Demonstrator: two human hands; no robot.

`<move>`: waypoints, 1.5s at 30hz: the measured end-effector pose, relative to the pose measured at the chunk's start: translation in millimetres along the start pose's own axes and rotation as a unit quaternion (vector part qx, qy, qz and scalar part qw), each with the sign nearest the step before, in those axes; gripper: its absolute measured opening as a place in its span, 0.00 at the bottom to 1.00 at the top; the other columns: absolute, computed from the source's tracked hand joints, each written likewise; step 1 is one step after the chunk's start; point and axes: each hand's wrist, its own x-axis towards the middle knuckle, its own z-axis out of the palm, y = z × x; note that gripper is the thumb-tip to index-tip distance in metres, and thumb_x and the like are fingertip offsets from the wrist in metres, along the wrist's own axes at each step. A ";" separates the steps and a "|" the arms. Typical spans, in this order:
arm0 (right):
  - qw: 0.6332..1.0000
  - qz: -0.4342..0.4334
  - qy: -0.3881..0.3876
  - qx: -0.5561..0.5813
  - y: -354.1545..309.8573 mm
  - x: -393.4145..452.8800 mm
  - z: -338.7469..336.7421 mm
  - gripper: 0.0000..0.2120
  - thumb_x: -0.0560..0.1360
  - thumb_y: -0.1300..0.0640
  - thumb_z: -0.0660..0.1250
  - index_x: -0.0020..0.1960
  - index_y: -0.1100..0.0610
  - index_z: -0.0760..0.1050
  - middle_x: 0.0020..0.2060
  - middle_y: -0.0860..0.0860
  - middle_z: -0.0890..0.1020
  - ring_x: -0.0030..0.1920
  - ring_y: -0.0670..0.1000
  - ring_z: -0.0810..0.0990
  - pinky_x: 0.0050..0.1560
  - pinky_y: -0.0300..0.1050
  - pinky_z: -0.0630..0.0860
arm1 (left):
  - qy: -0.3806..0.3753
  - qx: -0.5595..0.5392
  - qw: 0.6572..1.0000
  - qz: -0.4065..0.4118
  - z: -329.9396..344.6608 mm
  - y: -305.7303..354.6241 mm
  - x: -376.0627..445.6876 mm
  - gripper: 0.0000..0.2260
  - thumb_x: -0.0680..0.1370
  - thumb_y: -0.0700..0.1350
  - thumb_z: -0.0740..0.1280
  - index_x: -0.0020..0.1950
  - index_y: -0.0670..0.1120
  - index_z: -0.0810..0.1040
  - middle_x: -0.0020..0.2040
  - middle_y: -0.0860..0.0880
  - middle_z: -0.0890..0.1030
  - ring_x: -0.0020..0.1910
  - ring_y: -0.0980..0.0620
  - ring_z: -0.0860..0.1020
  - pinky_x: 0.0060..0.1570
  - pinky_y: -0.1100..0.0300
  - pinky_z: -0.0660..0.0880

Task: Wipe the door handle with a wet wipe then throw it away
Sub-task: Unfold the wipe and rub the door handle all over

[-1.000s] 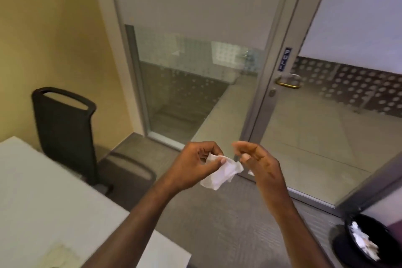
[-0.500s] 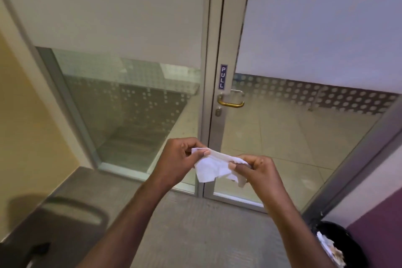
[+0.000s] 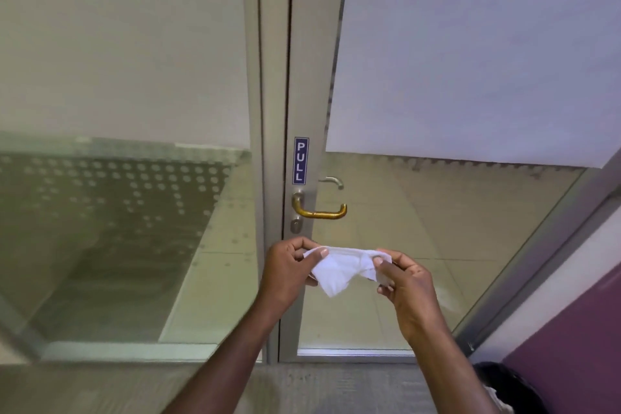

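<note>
Glossy brass-coloured metal door handle (image 3: 319, 210)

Wet wipe (image 3: 339, 267): white, crumpled, partly unfolded, stretched roughly horizontal in mid-air, one corner drooping down. Sits just below the door handle (image 3: 319, 210), at its 6 o'clock, not touching. Handle: brass-coloured lever, horizontal, free end pointing to 3 o'clock, mounted on the grey metal door stile. Trash bin (image 3: 507, 390): black, at wipe's 4 o'clock, well apart.

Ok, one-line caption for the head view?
Both hands stretch a white wet wipe below the brass lever door handle.
</note>
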 end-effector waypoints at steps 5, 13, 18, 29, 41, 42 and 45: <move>0.993 -0.064 0.086 -0.050 -7.9 78.5 17.0 0.07 0.74 0.65 0.71 0.43 0.54 0.84 0.35 0.48 0.85 0.35 0.45 0.80 0.35 0.41 0.75 | 0.031 0.120 0.991 0.057 14.8 -12.1 73.5 0.03 0.72 0.43 0.79 0.39 0.47 0.86 0.35 0.54 0.85 0.34 0.55 0.83 0.39 0.59 0.80; 0.960 -0.145 0.073 -0.227 8.4 191.9 42.3 0.08 0.73 0.65 0.70 0.46 0.53 0.84 0.42 0.48 0.86 0.42 0.49 0.83 0.47 0.48 0.79 | 0.077 0.256 0.961 0.070 28.1 -29.8 157.3 0.03 0.69 0.46 0.78 0.37 0.50 0.86 0.33 0.56 0.81 0.35 0.54 0.81 0.39 0.53 0.80; 0.836 -0.376 0.057 -0.396 31.0 196.2 43.1 0.16 0.76 0.63 0.69 0.63 0.53 0.79 0.60 0.49 0.80 0.62 0.50 0.76 0.63 0.43 0.72 | 0.087 0.337 0.931 0.108 28.0 -40.5 176.5 0.03 0.67 0.45 0.80 0.36 0.50 0.87 0.32 0.56 0.77 0.34 0.50 0.79 0.39 0.52 0.78; 0.703 -0.414 -0.095 -0.571 39.0 217.1 52.8 0.05 0.75 0.62 0.74 0.49 0.55 0.86 0.46 0.50 0.87 0.46 0.53 0.86 0.76 0.51 0.64 | 0.092 0.391 0.902 0.160 17.1 -54.7 177.4 0.06 0.73 0.48 0.76 0.48 0.49 0.87 0.48 0.51 0.84 0.49 0.46 0.79 0.53 0.50 0.75; 0.629 -0.295 -0.069 -0.716 37.0 184.9 169.8 0.12 0.72 0.61 0.68 0.56 0.55 0.77 0.31 0.52 0.82 0.32 0.56 0.82 0.53 0.47 0.75 | 0.079 0.350 0.895 0.265 -32.8 -91.4 159.1 0.30 0.83 0.47 0.61 0.83 0.42 0.56 0.84 0.44 0.55 0.84 0.45 0.52 0.80 0.43 0.59; 0.630 -0.289 -0.057 -0.718 37.0 184.1 176.9 0.16 0.73 0.62 0.65 0.60 0.55 0.74 0.33 0.53 0.82 0.34 0.56 0.82 0.55 0.48 0.75 | 0.074 0.352 0.896 0.261 -33.8 -92.1 158.4 0.30 0.83 0.48 0.60 0.83 0.43 0.54 0.84 0.44 0.54 0.84 0.45 0.52 0.80 0.42 0.60; 0.642 -0.294 -0.035 -0.707 38.5 177.0 170.9 0.13 0.74 0.62 0.66 0.57 0.50 0.76 0.33 0.51 0.83 0.36 0.54 0.83 0.69 0.50 0.69 | 0.063 0.354 0.895 0.263 -38.0 -95.9 155.6 0.30 0.84 0.48 0.60 0.83 0.42 0.54 0.84 0.44 0.54 0.84 0.46 0.51 0.78 0.40 0.62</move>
